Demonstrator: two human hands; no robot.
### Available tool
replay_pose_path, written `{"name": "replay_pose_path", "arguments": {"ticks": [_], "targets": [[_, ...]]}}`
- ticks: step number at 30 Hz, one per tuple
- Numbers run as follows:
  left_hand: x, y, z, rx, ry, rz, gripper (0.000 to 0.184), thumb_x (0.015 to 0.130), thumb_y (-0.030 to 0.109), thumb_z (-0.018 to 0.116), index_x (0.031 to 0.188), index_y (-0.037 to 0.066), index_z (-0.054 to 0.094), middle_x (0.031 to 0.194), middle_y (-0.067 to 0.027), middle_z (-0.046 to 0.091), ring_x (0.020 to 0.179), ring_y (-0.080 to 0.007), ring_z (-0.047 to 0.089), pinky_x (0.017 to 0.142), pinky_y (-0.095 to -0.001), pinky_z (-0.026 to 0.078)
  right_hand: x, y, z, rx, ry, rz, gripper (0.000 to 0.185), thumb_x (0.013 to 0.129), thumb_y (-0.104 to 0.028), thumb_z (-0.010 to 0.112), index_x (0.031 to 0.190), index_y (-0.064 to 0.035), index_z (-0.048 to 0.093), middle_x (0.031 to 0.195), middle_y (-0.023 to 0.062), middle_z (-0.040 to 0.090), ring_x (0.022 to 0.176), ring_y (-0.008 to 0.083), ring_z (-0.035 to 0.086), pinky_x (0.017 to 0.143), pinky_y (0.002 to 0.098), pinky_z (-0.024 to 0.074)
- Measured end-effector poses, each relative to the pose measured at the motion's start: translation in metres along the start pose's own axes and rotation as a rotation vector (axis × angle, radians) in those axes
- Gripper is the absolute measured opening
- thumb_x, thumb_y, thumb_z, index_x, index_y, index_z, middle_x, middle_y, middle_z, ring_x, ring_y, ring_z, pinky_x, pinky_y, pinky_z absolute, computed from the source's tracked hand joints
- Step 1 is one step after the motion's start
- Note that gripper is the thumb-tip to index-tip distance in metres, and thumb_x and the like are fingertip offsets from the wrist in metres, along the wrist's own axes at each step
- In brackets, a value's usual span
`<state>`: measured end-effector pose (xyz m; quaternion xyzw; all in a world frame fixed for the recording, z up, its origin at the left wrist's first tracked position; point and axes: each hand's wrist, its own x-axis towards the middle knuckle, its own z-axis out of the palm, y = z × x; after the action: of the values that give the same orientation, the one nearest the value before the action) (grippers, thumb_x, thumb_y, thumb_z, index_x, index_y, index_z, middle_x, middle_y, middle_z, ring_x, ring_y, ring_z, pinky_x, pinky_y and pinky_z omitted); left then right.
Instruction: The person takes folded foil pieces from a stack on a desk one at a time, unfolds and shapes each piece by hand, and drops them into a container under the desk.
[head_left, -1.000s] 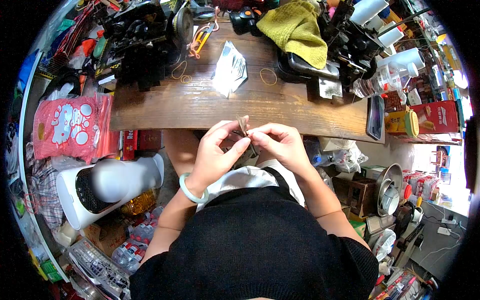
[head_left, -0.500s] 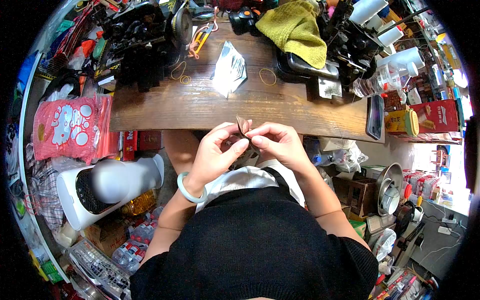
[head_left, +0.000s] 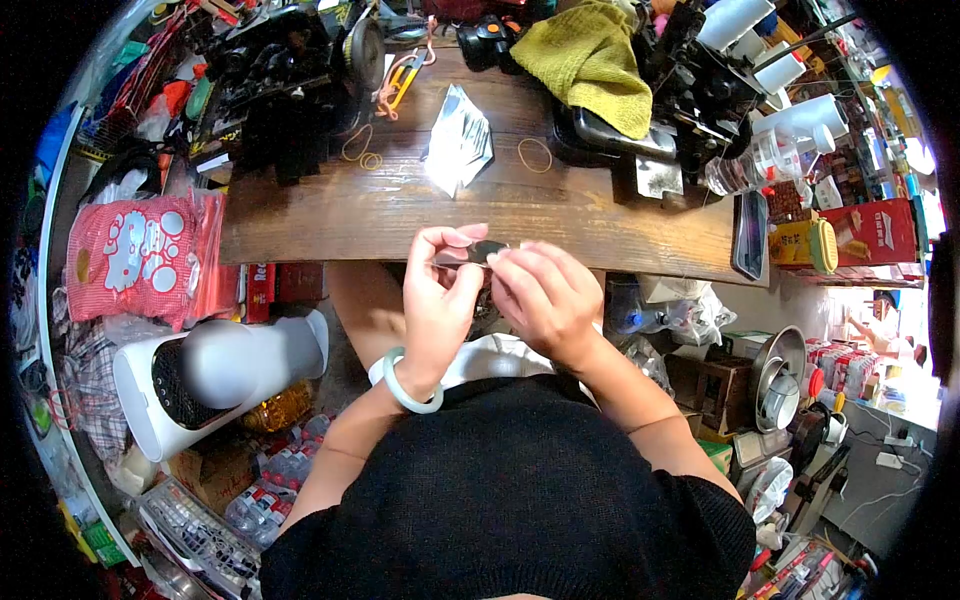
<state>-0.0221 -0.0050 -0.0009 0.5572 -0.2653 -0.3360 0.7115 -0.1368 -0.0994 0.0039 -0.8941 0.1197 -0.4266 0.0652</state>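
A small, thin dark piece [head_left: 487,250] is pinched between my two hands just in front of the table's near edge; its kind does not show clearly. My left hand [head_left: 438,295], with a pale bangle [head_left: 413,393] on its wrist, grips one side between thumb and fingers. Closed on the other side is my right hand [head_left: 553,300], its back turned up. Beyond them a stack of shiny silver foil pieces [head_left: 458,140] lies on the wooden table [head_left: 330,225]. Thin yellow rubber bands lie either side of the foil, one loop [head_left: 536,154] to its right.
A yellow-green towel [head_left: 590,65] drapes over black equipment at the back right. A phone [head_left: 750,235] and a clear plastic bottle [head_left: 745,172] sit at the table's right end. Left are a red checked bag [head_left: 135,255] and a white appliance [head_left: 150,390].
The dark piece has turned from standing upright to lying flatter. My right hand has rolled so its back shows, and my left fingers have spread around the piece's left side.
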Motion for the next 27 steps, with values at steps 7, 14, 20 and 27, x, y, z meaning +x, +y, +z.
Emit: {"name": "replay_pose_path", "arguments": {"ticks": [7,14,20,27], "targets": [[-0.006,-0.001,0.016,-0.28,0.013,0.125,0.026,0.091,-0.009,0.053,0.113,0.002,0.044,0.129,-0.0176,0.053,0.115,-0.0167,0.055,0.092,-0.0269,0.05,0.01,-0.001,0.003,0.76,0.268,0.81,0.044,0.072,0.004,0.067,0.114,-0.0014,0.055,0.114,0.0094,0.051,0.109,0.0188,0.053,0.092,0.0312,0.0492],[-0.005,-0.008,0.01,-0.144,0.201,0.139,0.032,0.088,-0.005,0.061,0.118,0.003,0.051,0.117,-0.008,0.059,0.099,-0.0136,0.06,0.084,-0.0284,0.056,-0.001,-0.009,0.006,1.119,0.316,0.971,0.023,0.088,0.001,0.066,0.111,-0.0003,0.061,0.104,0.0058,0.063,0.093,0.0106,0.06,0.082,0.0233,0.0488],[-0.003,-0.012,0.011,-0.189,0.277,0.109,0.029,0.089,-0.007,0.059,0.116,0.001,0.063,0.11,-0.0077,0.066,0.095,-0.0137,0.063,0.08,-0.0273,0.056,-0.011,-0.002,0.015,0.991,0.329,0.853,0.023,0.09,0.005,0.061,0.113,0.0028,0.061,0.107,0.0067,0.061,0.091,0.0109,0.062,0.081,0.025,0.0527],[0.003,-0.016,-0.002,-0.002,0.262,0.232,0.025,0.084,-0.011,0.062,0.107,-0.002,0.067,0.11,-0.0097,0.066,0.097,-0.0145,0.063,0.084,-0.0258,0.052,-0.008,0.002,0.016,0.849,0.346,0.817,0.019,0.084,0.006,0.067,0.101,-0.0002,0.069,0.095,0.0041,0.061,0.083,0.0083,0.058,0.072,0.0202,0.0464]]}}
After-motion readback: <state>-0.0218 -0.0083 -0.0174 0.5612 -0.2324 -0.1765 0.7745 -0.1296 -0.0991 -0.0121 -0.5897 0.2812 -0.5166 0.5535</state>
